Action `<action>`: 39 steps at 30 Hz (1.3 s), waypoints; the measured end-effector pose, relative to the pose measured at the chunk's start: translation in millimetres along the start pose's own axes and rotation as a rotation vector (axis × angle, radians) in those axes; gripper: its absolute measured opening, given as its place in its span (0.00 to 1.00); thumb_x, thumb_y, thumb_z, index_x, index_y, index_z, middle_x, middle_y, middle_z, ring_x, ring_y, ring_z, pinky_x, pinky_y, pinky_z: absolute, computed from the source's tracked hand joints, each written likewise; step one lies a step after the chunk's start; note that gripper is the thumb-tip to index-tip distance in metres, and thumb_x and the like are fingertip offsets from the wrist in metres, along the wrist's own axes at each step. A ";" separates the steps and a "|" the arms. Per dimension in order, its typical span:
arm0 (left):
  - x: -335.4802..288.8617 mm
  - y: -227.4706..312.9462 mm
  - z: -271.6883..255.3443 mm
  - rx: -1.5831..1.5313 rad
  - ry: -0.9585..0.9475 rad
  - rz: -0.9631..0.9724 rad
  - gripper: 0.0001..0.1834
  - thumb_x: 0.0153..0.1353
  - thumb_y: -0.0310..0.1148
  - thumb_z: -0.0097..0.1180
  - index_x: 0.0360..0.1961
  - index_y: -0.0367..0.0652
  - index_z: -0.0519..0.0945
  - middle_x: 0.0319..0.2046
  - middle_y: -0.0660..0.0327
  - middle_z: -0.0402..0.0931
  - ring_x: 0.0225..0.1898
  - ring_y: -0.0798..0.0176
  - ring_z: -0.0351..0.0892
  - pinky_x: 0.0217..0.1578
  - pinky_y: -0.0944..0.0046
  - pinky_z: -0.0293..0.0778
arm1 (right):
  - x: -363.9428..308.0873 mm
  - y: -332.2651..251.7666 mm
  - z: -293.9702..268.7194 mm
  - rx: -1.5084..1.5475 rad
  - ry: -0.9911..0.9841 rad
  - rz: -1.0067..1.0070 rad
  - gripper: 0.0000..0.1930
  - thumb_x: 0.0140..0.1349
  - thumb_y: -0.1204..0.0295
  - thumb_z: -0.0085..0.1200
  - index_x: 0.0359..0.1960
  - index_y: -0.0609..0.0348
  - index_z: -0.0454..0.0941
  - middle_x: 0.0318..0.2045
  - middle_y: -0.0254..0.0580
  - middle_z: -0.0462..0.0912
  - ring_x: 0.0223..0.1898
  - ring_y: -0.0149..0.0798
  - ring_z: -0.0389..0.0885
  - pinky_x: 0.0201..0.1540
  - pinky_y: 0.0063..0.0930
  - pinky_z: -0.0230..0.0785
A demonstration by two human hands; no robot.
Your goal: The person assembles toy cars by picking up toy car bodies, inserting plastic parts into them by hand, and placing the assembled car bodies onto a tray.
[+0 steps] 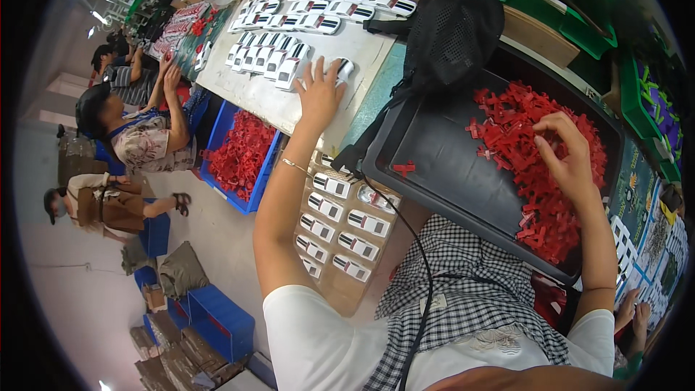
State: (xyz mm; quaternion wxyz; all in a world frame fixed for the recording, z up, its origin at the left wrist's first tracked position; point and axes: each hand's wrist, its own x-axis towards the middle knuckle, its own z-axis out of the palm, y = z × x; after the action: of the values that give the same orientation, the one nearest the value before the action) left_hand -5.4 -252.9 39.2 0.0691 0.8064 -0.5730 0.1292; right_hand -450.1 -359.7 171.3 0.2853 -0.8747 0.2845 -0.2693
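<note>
A wide black plastic tray (441, 134) lies in front of the person, heaped toward its right side with small red plastic pieces (539, 130); one loose red piece (405, 169) lies apart near its left end. Over the tray's heap, the right hand (568, 152) is half curled, thumb and forefinger a little apart with nothing visible between them. To the left of the tray, the left hand (318, 94) is spread wide over a pale tabletop (250, 94), its fingertips at a white toy car with dark stripes (346, 69); whether they press on it cannot be told. Rows of similar white toy cars (264, 54) stand beyond that hand, left of the tray. A black mesh-fabric bag (456, 32) sits at the tray's far left corner. Below the tray's left end, a brown board (340, 261) carries more white cars (331, 185).
</note>
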 end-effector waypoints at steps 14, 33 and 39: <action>62.4 -125.5 45.3 0.204 0.136 -0.535 0.34 0.60 0.56 0.54 0.64 0.53 0.66 0.66 0.41 0.53 0.67 0.38 0.51 0.57 0.22 0.49 | 4.1 8.9 -1.6 -0.012 -0.083 -0.137 0.07 0.55 0.82 0.57 0.36 0.63 0.75 0.34 0.44 0.77 0.39 0.45 0.77 0.40 0.31 0.69; -25.8 175.9 -158.6 -0.494 0.249 0.582 0.17 0.55 0.19 0.56 0.47 0.41 0.79 0.57 0.52 0.71 0.59 0.48 0.67 0.60 0.53 0.61 | 22.2 9.3 186.4 0.005 -0.589 -0.630 0.16 0.51 0.69 0.57 0.43 0.54 0.79 0.51 0.42 0.76 0.57 0.47 0.72 0.51 0.40 0.72; -48.8 222.3 -155.7 -0.521 0.043 0.889 0.18 0.50 0.17 0.58 0.44 0.42 0.79 0.56 0.53 0.71 0.59 0.44 0.68 0.58 0.50 0.65 | -17.6 34.5 120.5 -0.151 -0.661 -0.239 0.12 0.47 0.73 0.55 0.35 0.59 0.81 0.34 0.53 0.82 0.40 0.55 0.81 0.43 0.45 0.72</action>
State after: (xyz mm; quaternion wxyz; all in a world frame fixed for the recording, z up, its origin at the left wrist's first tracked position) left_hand -250.0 -242.5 166.0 0.2179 0.4381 -0.8720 0.0159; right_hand -397.8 -329.8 60.0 0.2628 -0.9603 0.0917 0.0185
